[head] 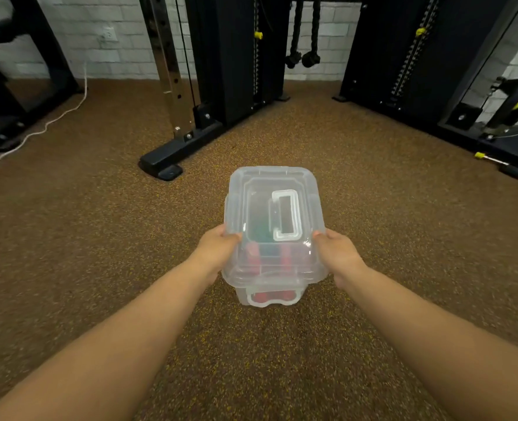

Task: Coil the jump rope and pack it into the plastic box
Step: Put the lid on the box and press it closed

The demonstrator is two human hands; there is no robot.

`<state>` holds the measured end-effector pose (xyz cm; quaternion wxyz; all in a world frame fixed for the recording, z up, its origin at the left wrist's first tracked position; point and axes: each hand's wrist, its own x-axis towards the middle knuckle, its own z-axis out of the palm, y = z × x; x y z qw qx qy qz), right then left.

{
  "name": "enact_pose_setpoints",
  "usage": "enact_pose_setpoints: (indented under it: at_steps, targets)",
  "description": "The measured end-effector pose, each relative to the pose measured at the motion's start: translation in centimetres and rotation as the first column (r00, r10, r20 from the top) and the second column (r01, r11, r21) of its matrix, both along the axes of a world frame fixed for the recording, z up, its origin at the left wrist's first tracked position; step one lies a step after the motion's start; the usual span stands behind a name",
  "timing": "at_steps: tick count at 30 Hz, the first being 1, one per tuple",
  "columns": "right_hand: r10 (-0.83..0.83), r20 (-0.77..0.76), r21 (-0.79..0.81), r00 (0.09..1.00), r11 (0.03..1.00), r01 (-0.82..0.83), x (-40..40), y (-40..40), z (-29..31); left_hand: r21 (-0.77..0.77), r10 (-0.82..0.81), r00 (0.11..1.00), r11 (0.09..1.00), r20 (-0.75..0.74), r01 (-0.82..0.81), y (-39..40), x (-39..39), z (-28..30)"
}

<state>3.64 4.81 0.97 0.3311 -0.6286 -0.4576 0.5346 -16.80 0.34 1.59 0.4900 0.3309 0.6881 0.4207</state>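
Note:
A clear plastic box [274,270] with its lid [251,189] on is held above the brown speckled floor, in the middle of the view. A white carry handle [286,215] lies flat on the lid. Through the plastic I see the jump rope: red handles [269,297] near the front and a green cord [259,235] behind them. My left hand [218,252] grips the box's left side, thumb on the lid edge. My right hand [336,253] grips the right side the same way.
A black and steel gym rack base [172,159] stands on the floor ahead left. Black weight-stack machines [403,71] rise at the back and right. A white cable [38,129] trails across the floor at left. Two black ropes [303,56] hang by the brick wall.

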Motion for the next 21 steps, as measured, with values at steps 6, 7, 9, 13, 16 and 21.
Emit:
enact_pose_setpoints:
  at_steps: [6,7,9,13,16,21]
  targets:
    - [0.027,0.055,-0.01,0.998,1.0,-0.026,-0.3,0.4,-1.7,-0.033,0.083,0.996,0.996,-0.041,-0.085,0.1,-0.4,-1.6]
    - [0.027,0.052,-0.011,0.998,1.0,-0.027,-0.3,0.5,-1.8,-0.035,0.098,0.994,0.994,-0.04,-0.099,0.1,-0.5,-1.8]
    - [0.03,0.059,-0.005,0.998,1.0,-0.03,-0.2,0.7,-2.0,-0.044,0.131,0.991,0.99,-0.035,-0.133,0.2,-0.6,-2.0]
    - [0.053,0.081,0.002,0.995,0.999,-0.053,-0.1,1.3,-2.4,-0.087,0.188,0.982,0.978,0.001,-0.188,0.5,-1.1,-2.2]
    - [0.081,0.086,-0.02,0.993,0.997,-0.08,0.0,1.7,-2.4,-0.157,0.197,0.979,0.969,0.042,-0.189,0.5,-1.6,-2.2]
    - [0.116,0.13,-0.04,0.985,0.993,-0.112,0.2,1.7,-2.4,-0.231,0.142,0.985,0.966,0.095,-0.117,0.3,-1.8,-1.5]
